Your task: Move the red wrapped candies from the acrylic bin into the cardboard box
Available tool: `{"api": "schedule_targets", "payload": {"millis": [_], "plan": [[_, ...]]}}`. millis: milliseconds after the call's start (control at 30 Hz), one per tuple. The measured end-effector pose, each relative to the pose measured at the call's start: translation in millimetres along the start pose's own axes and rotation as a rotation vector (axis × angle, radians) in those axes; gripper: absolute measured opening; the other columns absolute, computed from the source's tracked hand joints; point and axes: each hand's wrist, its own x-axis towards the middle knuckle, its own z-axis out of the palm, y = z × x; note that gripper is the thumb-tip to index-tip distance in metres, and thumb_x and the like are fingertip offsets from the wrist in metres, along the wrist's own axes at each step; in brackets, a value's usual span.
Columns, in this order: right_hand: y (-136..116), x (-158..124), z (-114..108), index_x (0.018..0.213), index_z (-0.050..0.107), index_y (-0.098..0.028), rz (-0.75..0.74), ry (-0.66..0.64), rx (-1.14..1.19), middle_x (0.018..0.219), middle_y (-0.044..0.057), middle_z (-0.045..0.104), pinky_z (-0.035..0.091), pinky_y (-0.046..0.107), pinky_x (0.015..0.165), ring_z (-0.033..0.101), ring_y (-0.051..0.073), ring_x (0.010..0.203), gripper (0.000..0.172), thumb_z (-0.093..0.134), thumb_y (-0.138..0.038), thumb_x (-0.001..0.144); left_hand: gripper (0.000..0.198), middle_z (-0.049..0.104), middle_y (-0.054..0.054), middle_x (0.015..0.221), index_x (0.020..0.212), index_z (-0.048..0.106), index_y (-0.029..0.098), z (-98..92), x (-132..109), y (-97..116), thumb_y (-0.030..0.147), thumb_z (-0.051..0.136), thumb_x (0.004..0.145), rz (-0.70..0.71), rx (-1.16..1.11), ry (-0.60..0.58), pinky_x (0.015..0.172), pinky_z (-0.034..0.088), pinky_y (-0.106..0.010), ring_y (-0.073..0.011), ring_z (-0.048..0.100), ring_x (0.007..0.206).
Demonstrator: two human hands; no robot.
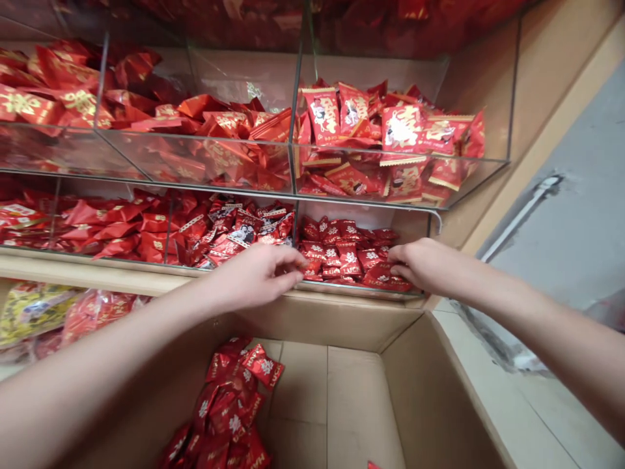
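Observation:
Small red candy packets (349,257) lie in rows in the lower right compartment of a clear-fronted shelf. My left hand (273,270) is at the left end of this compartment, its fingers curled near the packets; what they hold, if anything, is too small to tell. At the right end my right hand (415,260) touches the packets with thumb and fingers drawn together. Below both hands stands an open cardboard box (420,365), with a pile of the same red packets (229,404) on its left side.
Larger red packets (322,114) fill the upper compartments. More red packets (112,228) sit in the lower left ones. Bagged goods (39,312) lie under the shelf at left. A wooden side panel (551,85) and a grey wall (581,195) stand at right.

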Motion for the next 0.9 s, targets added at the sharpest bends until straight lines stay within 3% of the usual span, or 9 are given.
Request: {"api": "schedule_targets", "payload": {"millis": [200, 467, 567, 800, 900], "plan": [[0, 1, 5, 0.068, 0.057, -0.019, -0.02, 0.034, -0.014, 0.061, 0.003, 0.06, 0.031, 0.022, 0.051, 0.051, 0.011, 0.053, 0.02, 0.041, -0.027, 0.077, 0.027, 0.063, 0.001, 0.082, 0.099, 0.058, 0.021, 9.7, -33, -11, 0.032, 0.041, 0.08, -0.037, -0.017, -0.121, 0.064, 0.041, -0.021, -0.0104, 0.055, 0.069], [0, 4, 10, 0.065, 0.057, -0.019, -0.013, 0.037, -0.07, 0.056, 0.002, 0.057, 0.029, 0.024, 0.048, 0.048, 0.011, 0.047, 0.023, 0.041, -0.028, 0.077, 0.025, 0.063, -0.001, 0.083, 0.098, 0.058, 0.022, 30.8, -43, -18, 0.026, 0.046, 0.077, 0.035, -0.07, -0.412, 0.061, 0.041, -0.02, -0.0118, 0.057, 0.069], [0, 1, 1, 0.066, 0.058, -0.02, 0.013, 0.066, -0.081, 0.057, 0.002, 0.058, 0.031, 0.025, 0.049, 0.049, 0.012, 0.048, 0.02, 0.043, -0.026, 0.076, 0.027, 0.064, -0.003, 0.086, 0.1, 0.058, 0.022, 37.8, -48, -19, 0.027, 0.049, 0.075, 0.041, -0.053, -0.485, 0.064, 0.041, -0.021, -0.0142, 0.058, 0.073], [-5, -8, -29, 0.073, 0.061, -0.021, 0.064, 0.282, -0.068, 0.065, 0.005, 0.062, 0.035, 0.028, 0.052, 0.052, 0.015, 0.052, 0.016, 0.049, -0.03, 0.074, 0.03, 0.064, -0.006, 0.091, 0.099, 0.058, 0.023, 43.8, -49, -12, 0.029, 0.052, 0.071, -0.01, 0.082, -0.671, 0.067, 0.042, -0.025, -0.0196, 0.059, 0.081], [-18, -2, -23, 0.078, 0.061, -0.02, 0.042, 0.248, -0.036, 0.069, 0.004, 0.063, 0.036, 0.026, 0.055, 0.055, 0.015, 0.059, 0.02, 0.044, -0.032, 0.077, 0.029, 0.064, -0.007, 0.091, 0.096, 0.06, 0.022, 50.4, -47, -9, 0.028, 0.053, 0.069, -0.033, 0.176, -0.723, 0.066, 0.042, -0.027, -0.0212, 0.059, 0.082]]}}
